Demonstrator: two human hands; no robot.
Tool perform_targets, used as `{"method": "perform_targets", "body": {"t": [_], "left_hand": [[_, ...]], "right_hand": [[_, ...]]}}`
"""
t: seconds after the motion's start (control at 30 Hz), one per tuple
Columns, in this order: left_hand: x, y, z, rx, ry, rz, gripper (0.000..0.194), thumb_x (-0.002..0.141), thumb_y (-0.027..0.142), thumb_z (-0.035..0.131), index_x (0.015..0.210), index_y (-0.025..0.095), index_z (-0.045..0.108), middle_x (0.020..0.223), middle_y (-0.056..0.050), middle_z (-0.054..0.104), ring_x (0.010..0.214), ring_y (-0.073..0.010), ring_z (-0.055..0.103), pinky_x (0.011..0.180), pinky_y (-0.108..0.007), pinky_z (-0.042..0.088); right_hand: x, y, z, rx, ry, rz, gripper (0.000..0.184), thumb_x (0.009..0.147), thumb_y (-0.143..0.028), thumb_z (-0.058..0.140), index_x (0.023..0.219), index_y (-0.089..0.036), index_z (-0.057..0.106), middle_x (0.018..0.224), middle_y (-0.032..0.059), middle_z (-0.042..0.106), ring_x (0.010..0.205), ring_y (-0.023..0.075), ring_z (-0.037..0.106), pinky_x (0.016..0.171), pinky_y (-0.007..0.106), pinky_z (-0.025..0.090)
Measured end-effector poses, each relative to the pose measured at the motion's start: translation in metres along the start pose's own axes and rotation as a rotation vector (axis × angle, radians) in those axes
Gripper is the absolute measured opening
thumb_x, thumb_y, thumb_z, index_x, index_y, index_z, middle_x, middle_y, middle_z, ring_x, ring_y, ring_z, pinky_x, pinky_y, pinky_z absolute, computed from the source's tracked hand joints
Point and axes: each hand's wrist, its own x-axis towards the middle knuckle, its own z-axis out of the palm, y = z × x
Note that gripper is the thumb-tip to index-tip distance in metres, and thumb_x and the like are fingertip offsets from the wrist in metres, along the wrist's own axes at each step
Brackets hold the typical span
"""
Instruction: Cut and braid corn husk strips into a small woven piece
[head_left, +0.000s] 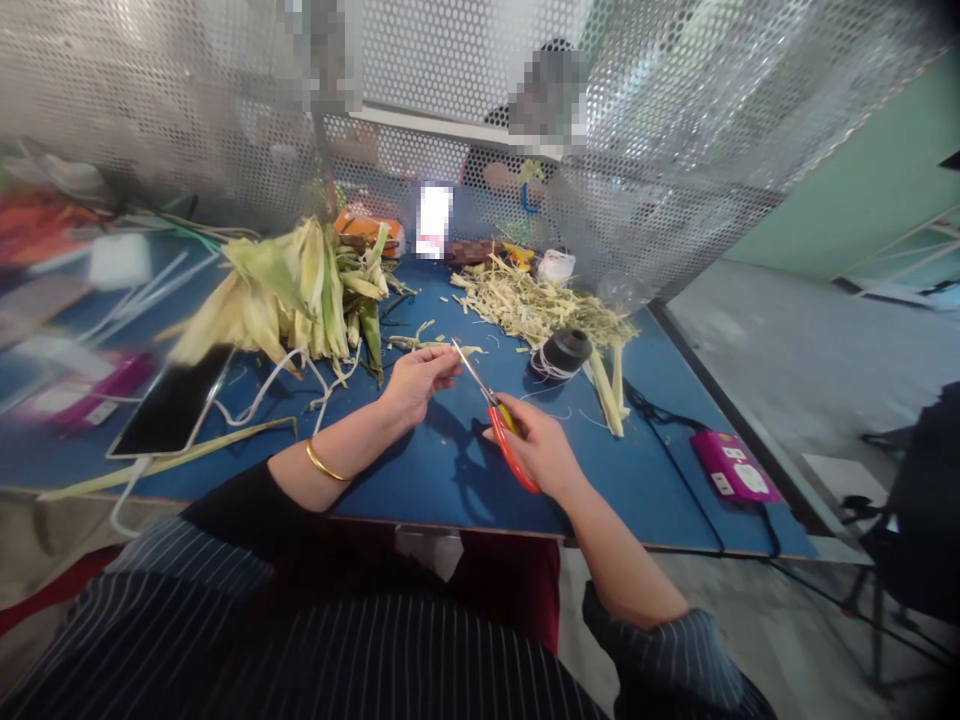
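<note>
My right hand (541,447) is closed round the handles of red-and-yellow scissors (495,412), whose blades point up and left toward my left hand. My left hand (414,383), with a gold bangle on its wrist, pinches a thin pale strip of corn husk (450,348) just past the blade tips. Both hands hover over the blue table (450,480). A heap of green-yellow corn husks (292,290) lies left of my left hand. A pile of cut husk scraps (532,300) lies beyond the scissors.
A dark spool of white thread (564,352) stands right of the scissors. A phone (174,402) with a white cable lies at the left. A pink device (733,466) with a black cord sits at the right edge. A perforated metal screen (675,130) backs the table; a person sits behind it.
</note>
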Motion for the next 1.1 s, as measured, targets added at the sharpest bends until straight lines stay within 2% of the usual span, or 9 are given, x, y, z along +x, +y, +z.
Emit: {"method": "perform_targets", "body": {"t": [0.37, 0.47, 0.53, 0.6, 0.67, 0.77, 0.9, 1.1], "left_hand": [[0.003, 0.002, -0.001, 0.012, 0.000, -0.007, 0.020, 0.063, 0.022, 0.079, 0.075, 0.012, 0.067, 0.068, -0.001, 0.065, 0.059, -0.0066, 0.060, 0.054, -0.017, 0.046], [0.005, 0.002, -0.003, 0.002, 0.005, -0.013, 0.019, 0.064, 0.022, 0.078, 0.076, 0.013, 0.067, 0.069, -0.001, 0.066, 0.061, -0.0081, 0.062, 0.054, -0.018, 0.048], [0.006, 0.002, -0.004, 0.003, 0.002, -0.013, 0.019, 0.066, 0.022, 0.077, 0.078, 0.013, 0.066, 0.072, -0.003, 0.067, 0.066, -0.0099, 0.065, 0.057, -0.018, 0.050], [0.006, 0.002, -0.005, 0.012, -0.006, -0.018, 0.018, 0.067, 0.023, 0.076, 0.079, 0.013, 0.066, 0.078, -0.004, 0.069, 0.070, -0.0114, 0.067, 0.059, -0.019, 0.051], [0.005, 0.003, -0.005, 0.027, -0.004, -0.025, 0.017, 0.069, 0.023, 0.075, 0.080, 0.013, 0.066, 0.081, -0.005, 0.071, 0.070, -0.0119, 0.068, 0.059, -0.020, 0.051], [0.004, 0.004, -0.004, 0.045, 0.003, -0.010, 0.016, 0.070, 0.024, 0.073, 0.080, 0.014, 0.065, 0.083, -0.006, 0.071, 0.067, -0.0109, 0.067, 0.055, -0.019, 0.049], [0.002, 0.004, -0.003, 0.059, -0.004, 0.053, 0.018, 0.070, 0.026, 0.073, 0.079, 0.014, 0.064, 0.085, -0.006, 0.072, 0.065, -0.0101, 0.066, 0.054, -0.018, 0.048], [0.003, 0.006, -0.004, 0.082, -0.003, 0.097, 0.020, 0.066, 0.025, 0.074, 0.077, 0.014, 0.063, 0.079, -0.004, 0.071, 0.061, -0.0086, 0.063, 0.054, -0.018, 0.048]], "right_hand": [[-0.002, 0.006, 0.004, 0.106, -0.013, 0.084, 0.044, 0.075, -0.042, 0.066, 0.113, -0.020, 0.063, 0.097, 0.0036, 0.070, 0.086, 0.0221, 0.069, 0.081, 0.034, 0.053], [-0.001, 0.002, 0.001, 0.176, 0.033, 0.130, 0.044, 0.077, -0.040, 0.064, 0.116, -0.020, 0.061, 0.095, 0.0040, 0.071, 0.086, 0.0228, 0.070, 0.079, 0.034, 0.054], [0.001, 0.001, -0.004, 0.165, 0.116, 0.142, 0.046, 0.076, -0.040, 0.065, 0.117, -0.020, 0.060, 0.092, 0.0039, 0.071, 0.085, 0.0230, 0.070, 0.078, 0.034, 0.054], [0.000, 0.001, -0.010, 0.092, 0.207, 0.117, 0.046, 0.075, -0.040, 0.065, 0.116, -0.020, 0.060, 0.092, 0.0038, 0.071, 0.086, 0.0228, 0.069, 0.079, 0.035, 0.053], [-0.005, 0.004, -0.015, -0.011, 0.236, 0.088, 0.046, 0.076, -0.041, 0.063, 0.118, -0.021, 0.059, 0.099, 0.0044, 0.070, 0.091, 0.0228, 0.068, 0.083, 0.035, 0.052], [-0.018, 0.005, -0.016, -0.244, 0.167, 0.125, 0.048, 0.076, -0.042, 0.063, 0.120, -0.023, 0.057, 0.109, 0.0065, 0.069, 0.100, 0.0255, 0.065, 0.087, 0.038, 0.049], [-0.028, -0.005, -0.006, -0.535, 0.035, 0.228, 0.044, 0.079, -0.042, 0.058, 0.117, -0.022, 0.052, 0.098, 0.0076, 0.070, 0.090, 0.0270, 0.067, 0.074, 0.035, 0.049], [-0.010, -0.029, 0.022, -0.827, 0.019, 0.107, 0.034, 0.083, -0.039, 0.054, 0.110, -0.018, 0.050, 0.097, 0.0088, 0.068, 0.079, 0.0235, 0.066, 0.061, 0.029, 0.042]]}}
